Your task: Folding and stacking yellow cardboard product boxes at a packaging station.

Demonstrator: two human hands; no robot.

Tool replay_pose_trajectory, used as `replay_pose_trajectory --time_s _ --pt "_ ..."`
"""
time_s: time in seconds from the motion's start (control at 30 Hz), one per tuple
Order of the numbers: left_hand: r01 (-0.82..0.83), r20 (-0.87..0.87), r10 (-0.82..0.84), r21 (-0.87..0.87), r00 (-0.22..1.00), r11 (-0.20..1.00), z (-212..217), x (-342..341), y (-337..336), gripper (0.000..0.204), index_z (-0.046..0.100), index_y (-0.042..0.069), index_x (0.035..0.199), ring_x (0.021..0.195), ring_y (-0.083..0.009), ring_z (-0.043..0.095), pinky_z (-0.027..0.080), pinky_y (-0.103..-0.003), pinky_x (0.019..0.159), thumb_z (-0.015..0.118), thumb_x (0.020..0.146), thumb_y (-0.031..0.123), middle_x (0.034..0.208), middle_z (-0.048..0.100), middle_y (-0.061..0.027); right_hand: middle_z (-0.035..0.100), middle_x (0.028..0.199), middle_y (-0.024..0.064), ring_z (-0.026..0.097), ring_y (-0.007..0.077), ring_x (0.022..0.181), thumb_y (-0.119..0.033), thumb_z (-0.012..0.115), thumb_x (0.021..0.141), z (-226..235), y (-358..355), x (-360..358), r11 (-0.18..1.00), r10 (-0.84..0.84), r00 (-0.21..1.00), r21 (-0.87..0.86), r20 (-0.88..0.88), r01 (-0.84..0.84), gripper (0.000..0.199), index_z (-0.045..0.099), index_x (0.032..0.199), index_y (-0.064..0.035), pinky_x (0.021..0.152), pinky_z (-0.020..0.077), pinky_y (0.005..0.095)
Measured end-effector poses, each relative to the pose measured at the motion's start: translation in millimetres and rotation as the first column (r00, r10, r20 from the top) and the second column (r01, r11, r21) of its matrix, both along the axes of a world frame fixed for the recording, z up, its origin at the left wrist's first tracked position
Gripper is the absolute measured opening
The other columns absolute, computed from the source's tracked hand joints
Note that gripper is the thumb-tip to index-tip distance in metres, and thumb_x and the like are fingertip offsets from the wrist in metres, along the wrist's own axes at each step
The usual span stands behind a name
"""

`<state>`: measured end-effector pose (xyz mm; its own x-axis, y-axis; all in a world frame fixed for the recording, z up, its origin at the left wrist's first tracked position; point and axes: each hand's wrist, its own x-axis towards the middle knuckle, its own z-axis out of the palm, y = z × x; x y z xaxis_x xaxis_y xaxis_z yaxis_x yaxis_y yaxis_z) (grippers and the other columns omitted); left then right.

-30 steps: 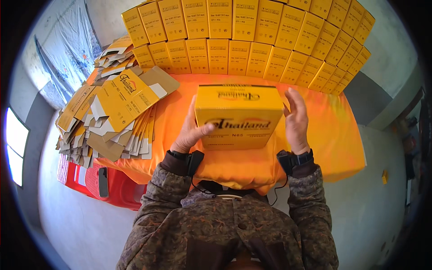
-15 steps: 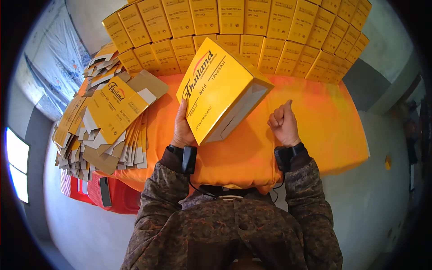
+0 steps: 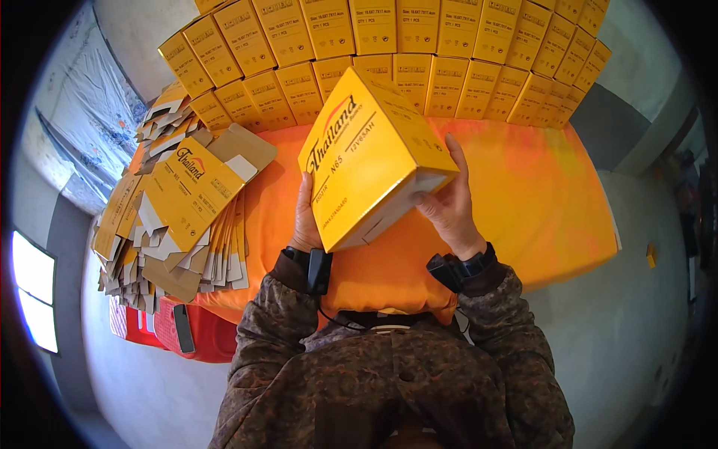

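A yellow cardboard box, folded into shape, is held tilted above the orange-covered table. My left hand grips its left lower edge, the thumb lying along the printed face. At the opposite corner my right hand holds on, thumb on the whitish end and fingers up against the yellow side. That whitish end faces toward me and shows a seam. The fingers of my left hand behind the box are hidden.
To the left lies a heap of flattened yellow cartons. Stacked yellow boxes form a wall along the table's far side. The orange cloth covers the table. Below its left edge, a dark phone lies on a red plastic stool.
My right hand has moved up and left from beside the box and taken hold of its right corner. The box has turned slightly and stays in my left hand.
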<state>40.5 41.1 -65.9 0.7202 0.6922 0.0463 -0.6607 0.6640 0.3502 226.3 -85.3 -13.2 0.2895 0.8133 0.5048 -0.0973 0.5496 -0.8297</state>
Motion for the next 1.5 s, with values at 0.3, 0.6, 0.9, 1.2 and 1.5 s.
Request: replay_pose_trajectory --time_s 0.3,0.6,0.9,1.2,1.5 --pt "0.115 -0.171 -0.100 0.076 0.980 0.991 -5.5 3.6 7.2 0.059 0.036 0.004 0.138 0.118 -0.0289 0.052 0.046 -0.041 0.098 0.040 0.096 0.045 0.134 0.048 -0.0152 0.039 0.131 0.0124 0.047 0.0222 0.117 -0.014 0.064 0.087 5.1 6.1 -15.0 0.993 -0.064 0.985 0.107 0.159 0.047 0.076 0.014 0.144 -0.0045 0.097 0.0426 0.0359" --pt "0.047 -0.228 0.034 0.340 0.973 0.939 -16.2 8.7 4.6 0.061 0.033 0.006 0.141 0.121 -0.0313 0.049 0.042 -0.041 0.101 0.035 0.097 0.048 0.137 0.044 -0.0165 0.044 0.118 0.0162 0.051 0.0267 0.104 -0.004 0.065 0.081 11.3 -5.5 -44.8 0.896 -0.443 0.779 0.259 0.444 0.361 0.069 0.029 0.139 -0.0004 0.084 0.0462 0.0322" --pt "0.329 0.197 -0.342 0.099 0.919 0.939 -2.8 2.1 -1.6 0.061 0.036 0.006 0.139 0.124 -0.0297 0.046 0.038 -0.045 0.103 0.043 0.094 0.046 0.137 0.045 -0.0143 0.046 0.106 0.0113 0.045 0.0210 0.086 0.000 0.063 0.082 15.9 -24.9 -57.2 0.777 -0.624 0.449 0.447 0.639 0.443 0.046 0.050 0.125 0.0032 0.076 0.0409 0.0291" --pt "-0.074 0.041 0.064 0.373 0.997 0.925 6.0 -20.6 -5.7 0.070 0.039 0.005 0.135 0.123 -0.0275 0.046 0.037 -0.042 0.104 0.073 0.078 0.030 0.134 0.049 -0.0091 0.042 0.133 0.0074 0.038 0.0220 0.123 -0.027 0.059 0.091 -16.6 -46.7 -37.0 0.995 0.014 0.999 0.104 -0.042 -0.010 0.058 0.034 0.139 -0.0063 0.103 0.0297 0.0366" --pt "0.091 -0.315 0.116 0.572 0.942 0.815 4.7 -45.7 -12.1 0.079 0.043 0.003 0.132 0.117 -0.0220 0.050 0.040 -0.038 0.100 0.084 0.065 0.013 0.126 0.053 -0.0072 0.039 0.135 0.0069 0.037 0.0196 0.124 -0.042 0.070 0.081 -25.8 -89.8 -0.1 0.979 -0.097 0.993 -0.185 -0.063 0.084 0.078 0.032 0.137 -0.0030 0.101 0.0309 0.0351"
